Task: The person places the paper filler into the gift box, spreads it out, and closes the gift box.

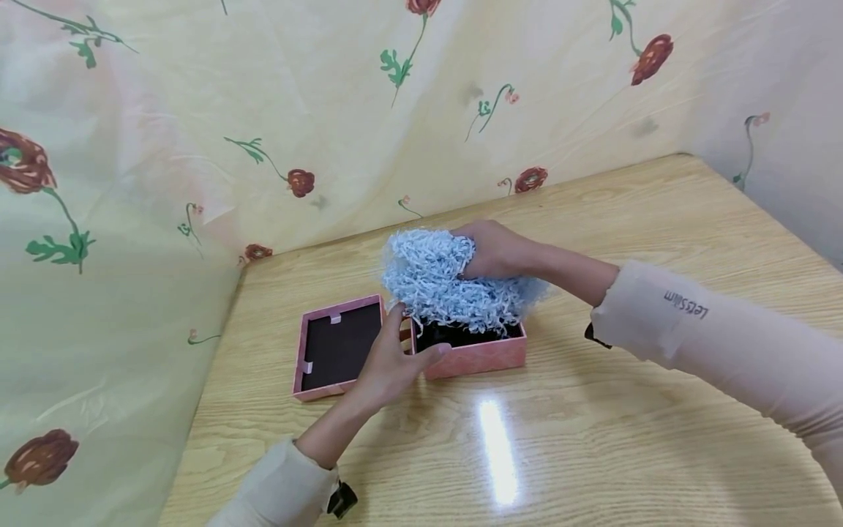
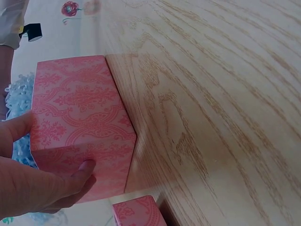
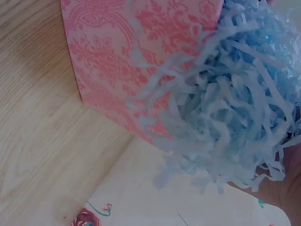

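Observation:
A clump of light-blue shredded paper (image 1: pixel 428 274) sits over the top of a pink patterned box (image 1: pixel 474 359), with a dark inside showing below it. My right hand (image 1: pixel 497 250) grips the clump from above, its fingertips buried in the strands. In the right wrist view, loose paper strips (image 3: pixel 235 103) hang past the side of the box. My left hand (image 1: pixel 388 366) holds the near left corner of the box, thumb at the front rim and fingers against the left side. The left wrist view shows that thumb and those fingers on the pink surface.
Left of the box lies its pink lid (image 1: pixel 342 344), dark inside up, with small pale tabs. Both rest on a wooden table (image 1: pixel 593 439). A flower-print cloth (image 1: pixel 316 110) hangs behind and at the left.

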The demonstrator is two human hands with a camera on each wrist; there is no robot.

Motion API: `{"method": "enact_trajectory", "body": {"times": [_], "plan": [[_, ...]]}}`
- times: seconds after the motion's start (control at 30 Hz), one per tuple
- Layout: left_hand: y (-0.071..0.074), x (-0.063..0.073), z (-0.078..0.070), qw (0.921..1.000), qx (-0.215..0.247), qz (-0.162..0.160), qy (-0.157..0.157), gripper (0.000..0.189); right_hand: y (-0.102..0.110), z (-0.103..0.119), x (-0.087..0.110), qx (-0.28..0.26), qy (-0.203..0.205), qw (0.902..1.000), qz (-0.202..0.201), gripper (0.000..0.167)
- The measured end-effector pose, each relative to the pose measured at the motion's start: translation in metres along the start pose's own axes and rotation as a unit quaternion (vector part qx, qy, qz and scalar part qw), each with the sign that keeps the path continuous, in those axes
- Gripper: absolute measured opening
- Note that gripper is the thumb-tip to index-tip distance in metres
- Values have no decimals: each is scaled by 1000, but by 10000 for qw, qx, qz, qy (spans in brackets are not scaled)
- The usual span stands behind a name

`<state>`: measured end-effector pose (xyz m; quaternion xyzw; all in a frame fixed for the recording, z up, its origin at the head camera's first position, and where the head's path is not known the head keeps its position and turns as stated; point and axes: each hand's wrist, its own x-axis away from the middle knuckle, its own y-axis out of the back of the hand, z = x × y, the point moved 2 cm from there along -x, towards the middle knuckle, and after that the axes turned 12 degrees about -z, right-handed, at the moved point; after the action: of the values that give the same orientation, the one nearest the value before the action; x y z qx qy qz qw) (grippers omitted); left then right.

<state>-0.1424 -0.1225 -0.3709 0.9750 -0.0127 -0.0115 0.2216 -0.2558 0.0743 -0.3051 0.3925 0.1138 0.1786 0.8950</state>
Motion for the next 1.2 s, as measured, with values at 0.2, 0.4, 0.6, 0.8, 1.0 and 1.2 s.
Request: {"method": "enact_trajectory", "body": {"times": [0.2, 0.4, 0.6, 0.8, 1.0, 1.2], "plan": [[0, 0, 0, 9999, -73, -35, -71, 83, -10, 2, 3, 170, 226, 9996, 5, 72], [2, 1, 0, 9999, -127, -62, 60, 75, -21, 6, 8, 506, 678, 9962, -224, 67], [2, 0, 0, 9997, -203, -9, 123, 70, -35, 8, 14, 777, 651, 9944, -312, 63], [1, -1, 1, 9995, -262, 2, 155, 77, -48, 8, 17, 1369, 777, 9869, -362, 61], [1, 0, 2, 9991, -257, 26, 325, 91, -62, 7, 19, 1602, 774, 9840, -99, 34], [1, -1, 1, 9997, -164, 11, 200, 83, -71, 4, 20, 1726, 761, 9819, 184, 15]]}}
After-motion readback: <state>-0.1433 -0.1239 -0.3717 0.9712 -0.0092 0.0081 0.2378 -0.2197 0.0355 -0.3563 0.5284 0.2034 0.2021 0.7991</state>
